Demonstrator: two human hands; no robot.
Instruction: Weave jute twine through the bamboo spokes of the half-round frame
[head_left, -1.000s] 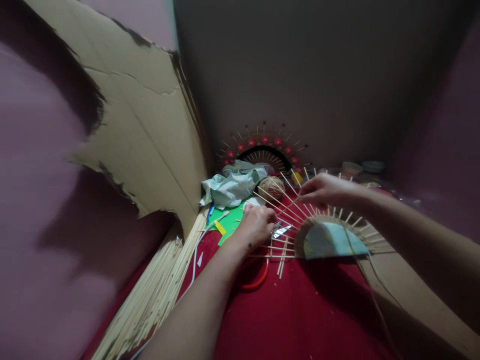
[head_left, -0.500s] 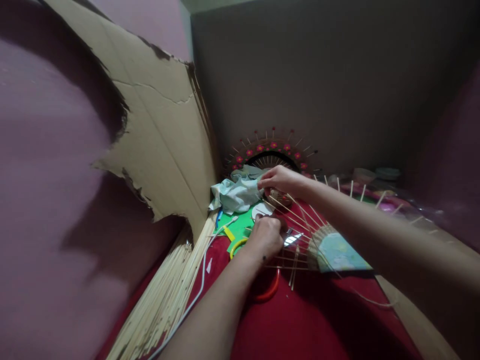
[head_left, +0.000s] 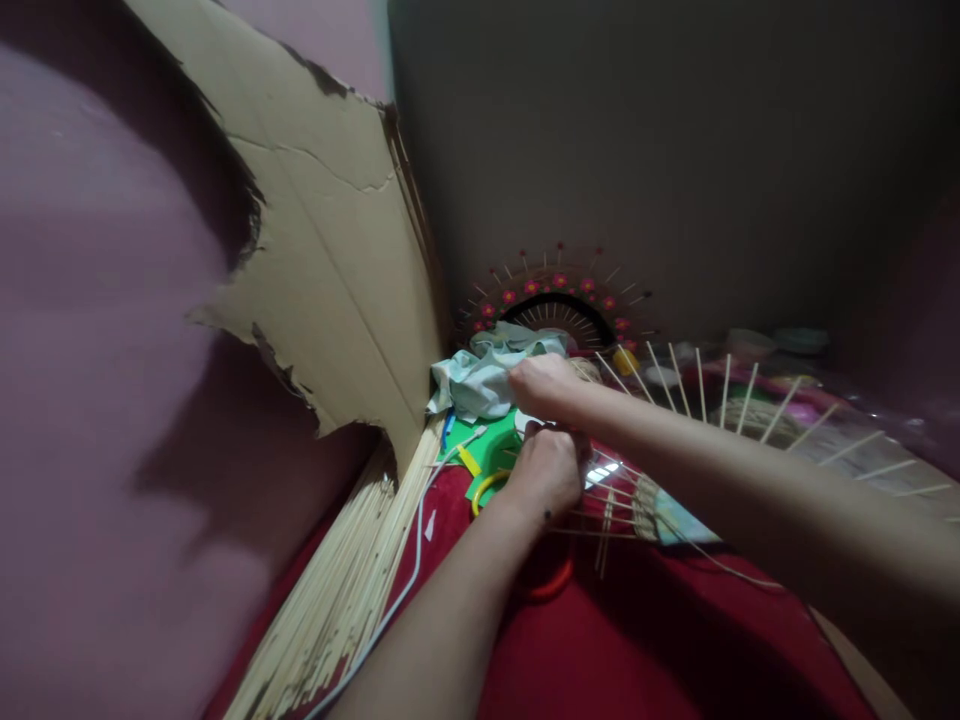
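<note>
A half-round piece of splayed thin sticks with a woven rim [head_left: 651, 500] lies on the red cloth [head_left: 637, 650]. Its sticks fan out toward the back right. My left hand [head_left: 551, 470] is a closed fist at the left end of the fan, among the stick tips, with a shiny metal bit [head_left: 600, 472] beside it. What the fist holds is hidden. My right hand [head_left: 541, 385] reaches across above it with fingers curled, touching the pale crumpled cloth [head_left: 480, 380] and close to a ball of twine [head_left: 586, 369]. A thin strand [head_left: 727, 575] trails under my right forearm.
A torn cardboard sheet [head_left: 322, 250] leans at the left over a long bundle of thin sticks [head_left: 337, 590]. A white cable [head_left: 405, 585], a green sheet [head_left: 491, 448], a yellow ring [head_left: 484, 488] and an orange ring [head_left: 551, 583] lie nearby. A stick fan with red flowers [head_left: 559, 298] stands against the back wall.
My right hand left the fan's upper sticks and moved left and back to the cloth and twine ball. My left fist stayed on the fan's left end. The view shifted slightly.
</note>
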